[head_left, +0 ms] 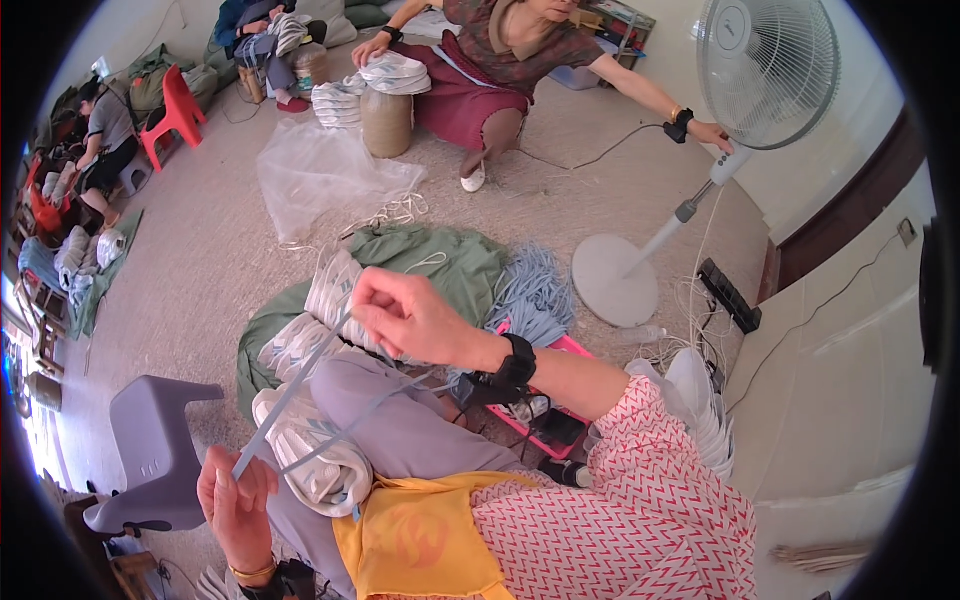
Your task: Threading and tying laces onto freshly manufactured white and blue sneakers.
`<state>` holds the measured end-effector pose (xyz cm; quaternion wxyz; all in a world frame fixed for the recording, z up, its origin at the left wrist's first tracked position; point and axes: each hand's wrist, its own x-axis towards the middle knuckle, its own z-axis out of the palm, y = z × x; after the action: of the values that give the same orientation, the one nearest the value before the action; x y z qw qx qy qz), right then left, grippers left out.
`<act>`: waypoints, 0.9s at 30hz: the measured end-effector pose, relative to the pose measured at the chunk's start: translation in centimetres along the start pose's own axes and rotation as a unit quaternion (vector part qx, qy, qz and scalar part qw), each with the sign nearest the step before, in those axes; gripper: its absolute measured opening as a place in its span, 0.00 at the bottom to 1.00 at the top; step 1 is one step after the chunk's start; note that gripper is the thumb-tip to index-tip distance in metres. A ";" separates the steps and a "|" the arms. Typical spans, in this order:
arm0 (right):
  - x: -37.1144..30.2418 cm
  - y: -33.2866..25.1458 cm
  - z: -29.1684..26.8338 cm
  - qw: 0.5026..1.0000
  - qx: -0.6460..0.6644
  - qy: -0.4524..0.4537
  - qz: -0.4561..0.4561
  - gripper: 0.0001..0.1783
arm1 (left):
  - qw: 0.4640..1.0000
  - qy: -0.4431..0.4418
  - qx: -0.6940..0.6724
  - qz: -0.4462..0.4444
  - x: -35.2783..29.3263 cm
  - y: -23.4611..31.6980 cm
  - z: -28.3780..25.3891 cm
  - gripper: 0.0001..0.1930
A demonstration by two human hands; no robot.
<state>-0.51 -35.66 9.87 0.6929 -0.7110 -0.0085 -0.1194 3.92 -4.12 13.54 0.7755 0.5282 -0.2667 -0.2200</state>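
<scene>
The strap (290,395) stretched between the hands is pale grey-blue. The knee (400,420) beneath it wears lilac-grey cloth, the apron (420,535) is mustard yellow, and the sleeve (640,500) shows red zigzags on white (a fine, dense pattern). The plastic stool (150,450) is lavender grey, the tray (560,400) hot pink, the spread cloth (450,260) sage green, the standing fan (765,70) white, the small chair (180,110) red.

Your stool (150,450) stands near left; the fan (765,70) stands far right, the tray (560,425) between, beside your knee.
</scene>
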 end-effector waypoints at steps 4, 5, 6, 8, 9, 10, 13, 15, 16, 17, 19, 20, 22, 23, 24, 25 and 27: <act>0.3 3.7 -2.9 0.996 0.019 0.081 0.014 0.06 | 1.000 0.014 -0.012 -0.010 -0.2 0.2 0.3 0.15; 0.3 4.6 -3.5 0.996 0.018 0.083 0.013 0.06 | 1.000 0.012 -0.013 -0.010 -0.2 0.2 0.2 0.15; 0.3 5.6 -4.0 0.995 0.015 0.100 0.021 0.06 | 1.000 0.014 -0.016 -0.010 -0.4 0.1 0.0 0.16; 0.1 7.1 -4.9 0.992 0.011 0.118 0.028 0.07 | 1.000 0.015 -0.019 -0.011 -0.5 0.1 -0.1 0.17; 0.1 7.7 -5.3 0.990 0.008 0.131 0.043 0.07 | 1.000 0.019 -0.017 -0.014 -0.6 0.2 0.0 0.17; 0.0 8.3 -5.7 0.988 0.005 0.144 0.057 0.07 | 0.999 0.024 -0.015 -0.017 -0.7 0.3 0.1 0.17; -0.3 10.0 -7.0 0.985 0.007 0.156 0.080 0.08 | 1.000 0.025 -0.011 -0.012 -0.8 0.3 0.0 0.17; -0.2 11.5 -7.8 0.981 -0.004 0.172 0.090 0.08 | 1.000 0.017 -0.025 -0.008 -0.9 0.4 -0.4 0.16; -0.3 12.0 -8.4 0.976 -0.019 0.191 0.099 0.07 | 0.999 0.005 -0.040 -0.002 -0.9 0.5 -0.5 0.15; -0.4 12.6 -9.1 0.977 -0.020 0.191 0.098 0.07 | 0.999 0.005 -0.041 -0.001 -1.0 0.8 -0.6 0.15; -0.8 14.4 -11.0 0.966 -0.060 0.220 0.120 0.07 | 0.999 0.012 -0.039 0.004 -1.1 1.1 -0.7 0.14; -1.0 15.3 -12.0 0.958 -0.073 0.243 0.133 0.06 | 0.999 0.014 -0.038 0.005 -1.1 1.3 -0.7 0.14; -1.5 16.8 -13.8 0.949 -0.106 0.263 0.140 0.06 | 0.998 0.054 -0.032 0.006 -1.2 1.8 -0.8 0.17; -1.8 17.5 -14.9 0.935 -0.141 0.290 0.146 0.06 | 0.998 0.058 -0.030 0.008 -1.3 2.1 -1.0 0.17; -2.2 18.4 -16.1 0.936 -0.141 0.287 0.146 0.06 | 0.997 0.072 -0.028 0.004 -1.3 2.3 -1.2 0.17; -2.5 19.3 -17.2 0.922 -0.159 0.317 0.157 0.06 | 0.996 0.088 -0.024 0.000 -1.4 2.6 -1.3 0.17; -3.3 21.0 -19.6 0.905 -0.180 0.347 0.167 0.05 | 0.995 0.099 -0.023 0.003 -1.6 2.9 -1.6 0.17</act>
<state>-3.08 -55.33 -11.15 0.5224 -0.7282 0.3728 -0.2405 3.94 -1.01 15.43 0.8104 0.5290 -0.1852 -0.1707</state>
